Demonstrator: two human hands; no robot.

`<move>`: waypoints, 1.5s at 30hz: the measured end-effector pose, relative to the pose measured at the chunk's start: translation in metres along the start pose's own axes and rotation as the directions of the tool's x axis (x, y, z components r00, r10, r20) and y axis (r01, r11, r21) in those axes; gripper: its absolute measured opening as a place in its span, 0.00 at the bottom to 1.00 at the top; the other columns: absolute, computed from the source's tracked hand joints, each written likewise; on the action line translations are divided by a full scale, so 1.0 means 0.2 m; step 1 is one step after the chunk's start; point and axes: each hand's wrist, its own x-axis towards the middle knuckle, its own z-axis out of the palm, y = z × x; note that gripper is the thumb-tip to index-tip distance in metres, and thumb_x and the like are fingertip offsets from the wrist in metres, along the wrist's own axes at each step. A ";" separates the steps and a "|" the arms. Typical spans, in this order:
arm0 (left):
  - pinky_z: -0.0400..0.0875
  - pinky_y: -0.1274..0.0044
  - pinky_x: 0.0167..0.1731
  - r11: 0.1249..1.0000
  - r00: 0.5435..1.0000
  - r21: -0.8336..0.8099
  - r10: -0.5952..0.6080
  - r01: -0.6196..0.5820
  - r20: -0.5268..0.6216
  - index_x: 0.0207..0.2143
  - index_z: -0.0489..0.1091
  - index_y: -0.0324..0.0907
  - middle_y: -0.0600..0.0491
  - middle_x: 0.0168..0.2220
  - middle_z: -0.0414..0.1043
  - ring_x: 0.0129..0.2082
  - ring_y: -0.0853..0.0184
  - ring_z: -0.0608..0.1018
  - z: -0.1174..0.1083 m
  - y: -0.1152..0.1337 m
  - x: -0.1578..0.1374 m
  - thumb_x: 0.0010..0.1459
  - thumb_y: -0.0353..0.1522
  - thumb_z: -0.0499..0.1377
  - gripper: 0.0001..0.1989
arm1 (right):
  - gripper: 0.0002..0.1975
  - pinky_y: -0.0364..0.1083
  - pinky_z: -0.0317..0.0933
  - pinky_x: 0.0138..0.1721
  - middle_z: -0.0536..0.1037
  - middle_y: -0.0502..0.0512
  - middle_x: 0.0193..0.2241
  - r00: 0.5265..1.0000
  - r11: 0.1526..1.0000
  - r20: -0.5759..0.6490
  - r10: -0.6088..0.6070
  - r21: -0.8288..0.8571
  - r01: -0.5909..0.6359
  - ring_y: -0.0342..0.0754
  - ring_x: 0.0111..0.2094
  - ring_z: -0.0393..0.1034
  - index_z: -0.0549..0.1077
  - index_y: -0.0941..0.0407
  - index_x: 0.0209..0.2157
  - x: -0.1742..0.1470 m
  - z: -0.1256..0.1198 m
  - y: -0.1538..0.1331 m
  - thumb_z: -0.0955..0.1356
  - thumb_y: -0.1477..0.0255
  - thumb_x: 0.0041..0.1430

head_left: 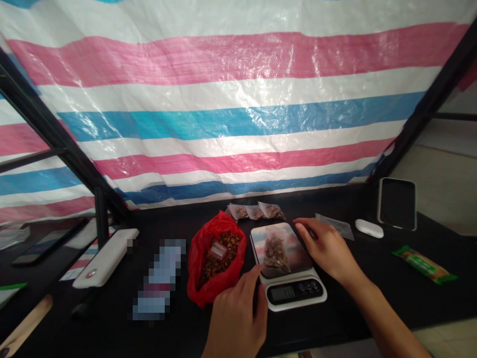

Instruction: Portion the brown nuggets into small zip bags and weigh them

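Note:
A small kitchen scale (296, 295) with a shiny metal plate lies on the black table. On its plate rests a clear plastic bag (276, 250) with small brown dried pieces inside. My left hand (238, 311) is at the scale's left edge, its fingers loosely apart and holding nothing that I can see. At the plate's right side, my right hand (328, 248) has its fingers stretched forward with nothing visible in them. A red plastic bag (194, 261), open at the top, holds more brown pieces and a small clear plastic item (218, 250). The scale's reading is too blurred to make out.
Several filled small bags (257, 212) lie behind the scale. To the right are a flat clear bag (337, 226), a white case (368, 228), a phone (397, 204) and a green snack packet (425, 264). A white power bank (106, 259) lies left. Striped sheeting (238, 119) hangs behind.

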 end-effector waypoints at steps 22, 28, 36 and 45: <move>0.70 0.77 0.24 0.867 0.924 -0.326 -0.376 0.377 0.069 0.57 0.66 0.42 0.58 0.24 0.71 0.21 0.68 0.73 -0.05 0.04 0.06 0.68 0.45 0.53 0.22 | 0.06 0.46 0.70 0.42 0.76 0.55 0.38 0.986 0.692 -0.157 -0.061 0.705 0.155 0.49 0.41 0.73 0.74 0.52 0.37 -0.01 0.05 -0.39 0.68 0.66 0.68; 0.70 0.77 0.28 0.867 0.936 -0.369 -0.352 0.335 0.023 0.53 0.69 0.43 0.54 0.32 0.75 0.24 0.69 0.74 -0.06 0.05 0.07 0.69 0.43 0.51 0.18 | 0.09 0.47 0.71 0.39 0.78 0.55 0.36 0.964 0.727 -0.264 0.035 0.668 0.157 0.49 0.39 0.74 0.75 0.53 0.36 0.00 0.03 -0.41 0.69 0.63 0.66; 0.64 0.77 0.23 0.918 0.929 -0.155 -0.349 0.365 0.121 0.42 0.68 0.45 0.54 0.29 0.76 0.27 0.64 0.80 -0.03 0.02 0.06 0.71 0.40 0.48 0.12 | 0.14 0.47 0.71 0.36 0.81 0.54 0.32 0.881 0.753 -0.389 0.268 0.655 0.061 0.49 0.34 0.76 0.76 0.53 0.36 0.02 0.02 -0.35 0.71 0.56 0.62; 0.76 0.70 0.37 0.942 0.932 -0.121 -0.282 0.314 0.227 0.55 0.63 0.47 0.50 0.46 0.81 0.41 0.57 0.85 -0.05 0.06 0.07 0.65 0.44 0.57 0.20 | 0.16 0.47 0.71 0.35 0.80 0.54 0.31 0.845 0.791 -0.445 0.298 0.610 0.042 0.49 0.32 0.75 0.75 0.54 0.36 0.03 0.03 -0.33 0.70 0.54 0.62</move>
